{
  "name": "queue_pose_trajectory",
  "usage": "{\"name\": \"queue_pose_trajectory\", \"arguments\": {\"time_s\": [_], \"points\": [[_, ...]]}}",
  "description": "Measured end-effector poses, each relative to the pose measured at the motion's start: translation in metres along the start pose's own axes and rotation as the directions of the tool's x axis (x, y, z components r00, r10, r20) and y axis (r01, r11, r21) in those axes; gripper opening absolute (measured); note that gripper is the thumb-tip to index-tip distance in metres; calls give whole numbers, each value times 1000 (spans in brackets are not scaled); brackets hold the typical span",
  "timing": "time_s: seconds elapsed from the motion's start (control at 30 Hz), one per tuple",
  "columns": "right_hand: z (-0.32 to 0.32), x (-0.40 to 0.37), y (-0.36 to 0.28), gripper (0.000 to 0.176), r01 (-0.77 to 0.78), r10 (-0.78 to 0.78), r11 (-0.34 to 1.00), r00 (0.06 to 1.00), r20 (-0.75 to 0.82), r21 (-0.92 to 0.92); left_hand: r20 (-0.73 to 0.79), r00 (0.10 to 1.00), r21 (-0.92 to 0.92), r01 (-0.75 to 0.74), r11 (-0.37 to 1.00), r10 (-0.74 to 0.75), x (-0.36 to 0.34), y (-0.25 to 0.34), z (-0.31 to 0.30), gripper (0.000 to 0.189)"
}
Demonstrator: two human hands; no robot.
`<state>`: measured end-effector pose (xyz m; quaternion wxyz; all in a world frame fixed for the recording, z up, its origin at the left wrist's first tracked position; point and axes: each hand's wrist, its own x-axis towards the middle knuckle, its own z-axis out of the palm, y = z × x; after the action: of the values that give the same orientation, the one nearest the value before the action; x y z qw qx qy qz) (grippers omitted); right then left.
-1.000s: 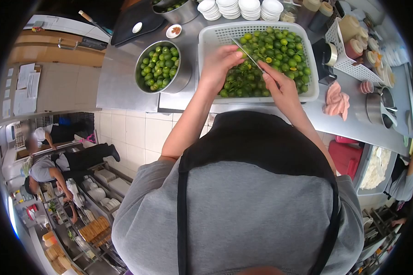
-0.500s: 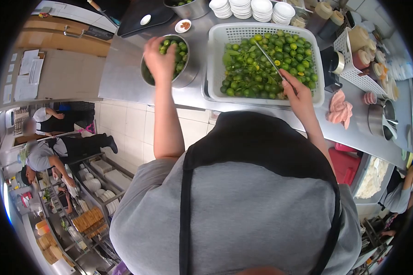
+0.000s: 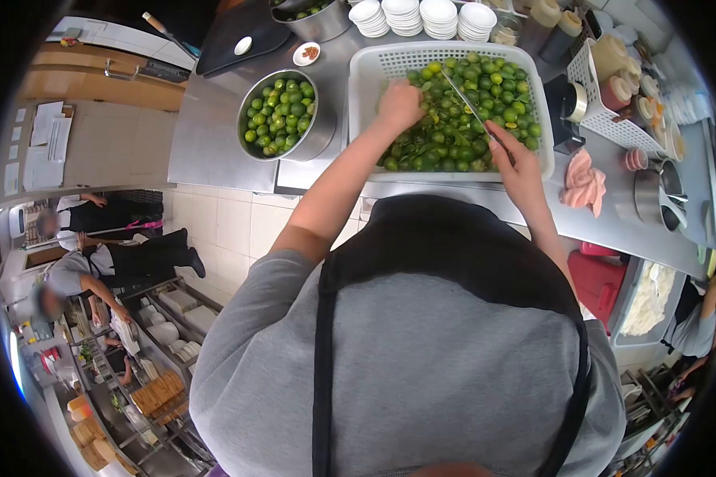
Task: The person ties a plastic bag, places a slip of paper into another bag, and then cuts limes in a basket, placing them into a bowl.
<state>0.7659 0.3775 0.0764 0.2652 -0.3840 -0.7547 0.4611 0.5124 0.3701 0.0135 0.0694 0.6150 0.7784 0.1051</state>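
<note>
Head view: left hand (image 3: 402, 106) at the limes (image 3: 497, 87), fingertips hidden, grip impossible to tell; right hand (image 3: 515, 151) pinches a knife (image 3: 469, 105); posted papers (image 3: 49, 137) are unreadable.

Pot (image 3: 320, 133) left of basket (image 3: 363, 99) (limes (image 3: 485, 83) in both).

1. Steel counter (image 3: 203, 139) is stretching bare left of the steel pot (image 3: 323, 137); a narrow gap is running between pot and white basket (image 3: 366, 89).
2. The left forearm (image 3: 334, 191) is crossing the basket's near-left corner, blocking it.
3. The right hand's (image 3: 517, 153) knife (image 3: 468, 97) is slanting over green fruits (image 3: 497, 79).
4. Dish stacks (image 3: 436, 20) are standing behind; a black device (image 3: 563, 99) is crowding the right side.
</note>
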Motion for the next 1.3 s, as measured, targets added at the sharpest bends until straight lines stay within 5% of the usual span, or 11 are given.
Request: {"name": "queue_pose_trajectory", "arguments": {"time_s": [0.07, 0.13, 0.17, 0.23, 0.27, 0.47, 0.5, 0.57, 0.8, 1.23, 1.3], "points": [[-1, 0, -2, 31, 11, -11, 1000, 1000, -10, -4, 40, 999, -89, 22, 996, -18, -5, -4, -21, 22], [-1, 0, -5, 31, -36, 35, 999, 999, 21, 30, 107, 992, -624, 118, 772, -66, -13, -10, -38, 25], [0, 0, -5, 31, -38, 37, 999, 999, 21, 30, 109, 992, -625, 120, 772, -66, -17, -15, -41, 25], [4, 2, -4, 31, 2, -5, 996, 999, 32, 92, 221, 971, -943, 236, 233, -91, -26, -16, -55, 29], [6, 3, -5, 31, 3, -7, 996, 999, 37, 93, 181, 980, -978, 189, 89, -87, -33, -13, -60, 32], [13, 6, -13, 31, 47, -53, 994, 997, 55, 103, 218, 973, -948, 230, -222, 76, -41, -12, -70, 33], [12, 6, -16, 31, -3, -4, 996, 996, 84, 90, 218, 973, -947, 229, -223, 74, -41, -15, -66, 33], [11, 6, -15, 31, -49, 41, 996, 993, 108, 72, 241, 955, -863, 292, 412, -171, -40, -18, -53, 32], [13, 3, -11, 32, -47, 35, 993, 993, 112, 109, 207, 958, -978, 209, -10, -200, -47, -11, -65, 29], [27, -2, -21, 32, 37, -59, 985, 990, 129, 169, 59, 971, -993, 34, -112, -233, -54, 9, -67, 25], [28, -1, -22, 32, 56, -75, 985, 991, 107, 164, -4, 972, -993, 24, 114, -237, -55, 14, -70, 23]]}}
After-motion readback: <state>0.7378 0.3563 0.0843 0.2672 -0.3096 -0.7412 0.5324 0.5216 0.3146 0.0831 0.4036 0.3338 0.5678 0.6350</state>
